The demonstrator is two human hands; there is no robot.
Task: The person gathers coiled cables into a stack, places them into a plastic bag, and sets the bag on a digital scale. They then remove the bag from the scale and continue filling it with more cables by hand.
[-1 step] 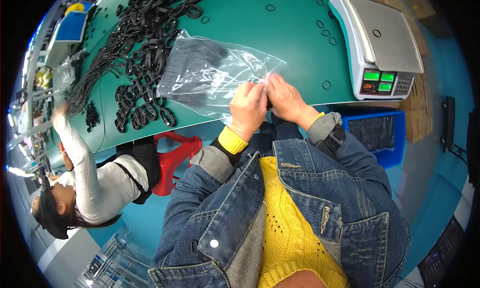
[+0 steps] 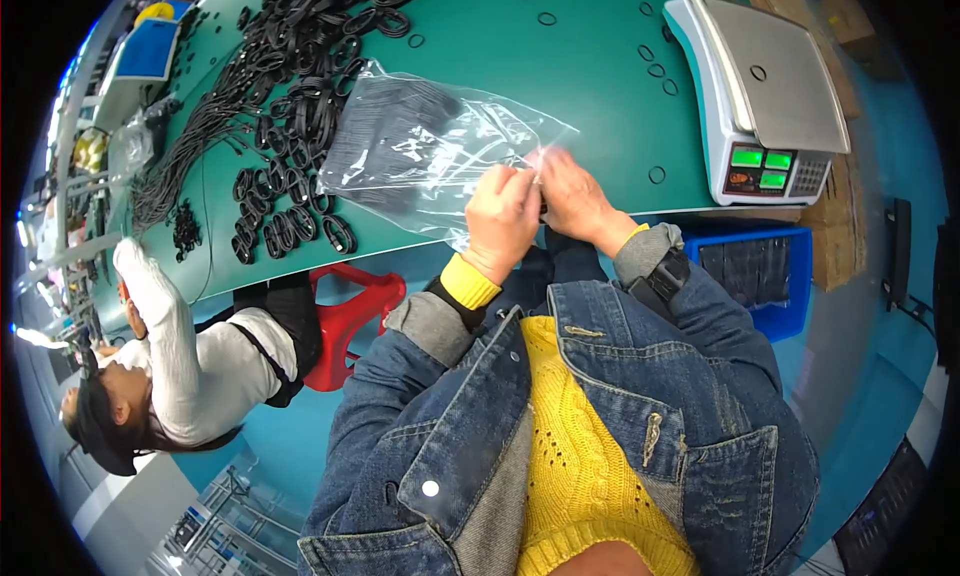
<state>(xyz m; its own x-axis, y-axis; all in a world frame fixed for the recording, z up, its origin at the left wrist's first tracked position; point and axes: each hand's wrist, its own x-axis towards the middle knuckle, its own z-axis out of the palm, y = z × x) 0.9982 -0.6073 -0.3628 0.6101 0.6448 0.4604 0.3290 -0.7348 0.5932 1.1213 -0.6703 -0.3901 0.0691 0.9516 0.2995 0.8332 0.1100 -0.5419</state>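
Note:
On the green table lies a clear plastic bag (image 2: 490, 126), holding a row of dark, narrow items (image 2: 395, 131) packed side by side. Its gathered right end is pinched between my two hands at the table's front edge. My left hand (image 2: 498, 221) is closed on the bag's edge with thumb and fingers together. Close against it, my right hand (image 2: 575, 198) is closed on the same gathered plastic, its fingertips slightly blurred. Left of the bag, coiled black cables (image 2: 290, 181) lie in small bundles beside a larger heap.
A scale (image 2: 765, 86) with lit green displays stands at the right, a black ring (image 2: 758, 73) on its pan. More black rings (image 2: 657, 175) dot the table (image 2: 560, 66). Below sits a blue bin (image 2: 790, 316) of dark bagged bundles. A co-worker (image 2: 200, 366) and red stool (image 2: 350, 326) are left.
The co-worker's raised forearm has drawn back a little from the table. The view has shifted slightly. My hands keep their grip on the bag, nearly unmoved.

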